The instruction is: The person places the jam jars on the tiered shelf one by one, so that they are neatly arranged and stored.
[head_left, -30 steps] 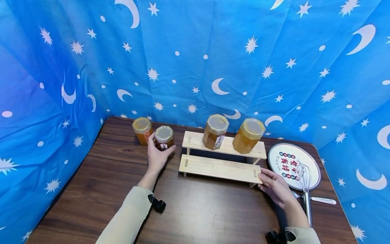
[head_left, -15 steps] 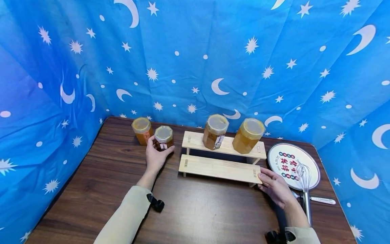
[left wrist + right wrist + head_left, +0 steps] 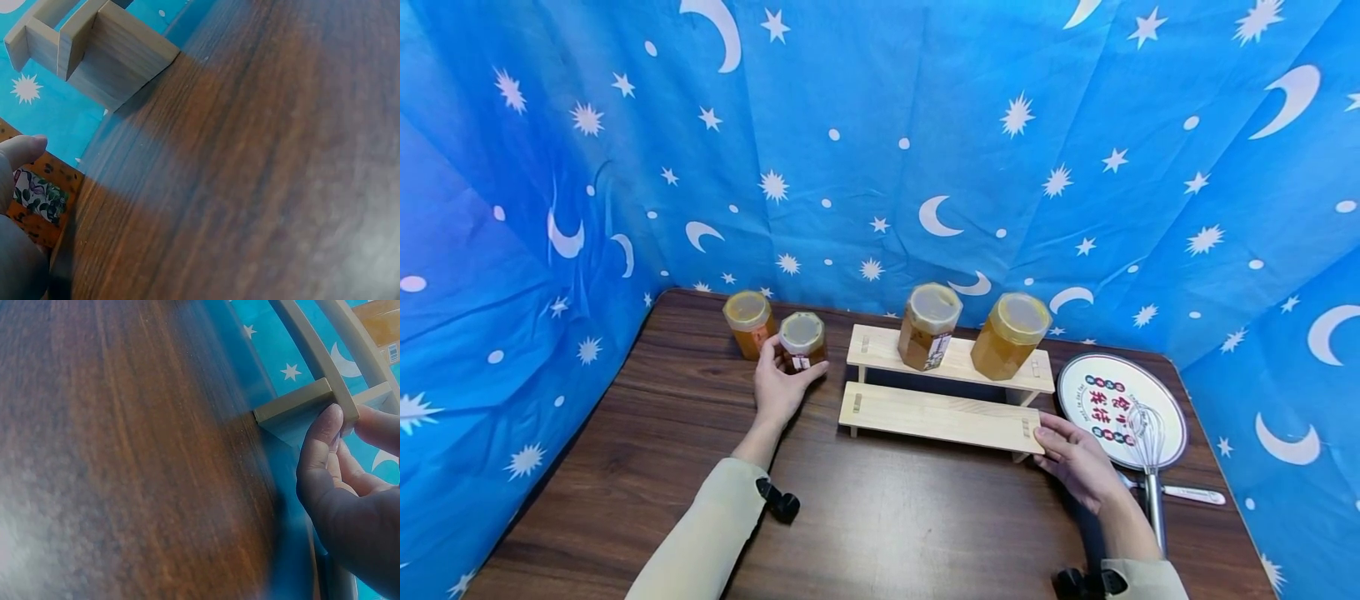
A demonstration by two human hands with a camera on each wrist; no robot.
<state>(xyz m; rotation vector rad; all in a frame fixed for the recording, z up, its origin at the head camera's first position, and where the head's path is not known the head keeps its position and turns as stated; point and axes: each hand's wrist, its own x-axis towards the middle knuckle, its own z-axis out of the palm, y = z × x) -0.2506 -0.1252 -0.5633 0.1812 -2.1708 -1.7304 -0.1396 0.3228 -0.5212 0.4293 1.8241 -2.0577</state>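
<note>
My left hand (image 3: 792,363) grips a small amber jar (image 3: 802,333) with a pale lid, thumb on its right side and fingers on its left; the jar stands on the table. The left wrist view shows the thumb (image 3: 22,150) against the jar's patterned label (image 3: 40,195). My right hand (image 3: 1047,442) holds the right end of a two-step wooden shelf (image 3: 940,412), pinching the lower step. In the right wrist view the thumb (image 3: 322,447) presses on the shelf's corner (image 3: 294,403) with the other fingers curled behind it.
A second small jar (image 3: 748,321) stands just left of the held one. Two larger amber jars (image 3: 929,325) (image 3: 1009,333) sit on the shelf's upper step. A round printed fan (image 3: 1105,400) and a whisk (image 3: 1150,467) lie at the right. Blue star cloth surrounds the brown table (image 3: 887,517).
</note>
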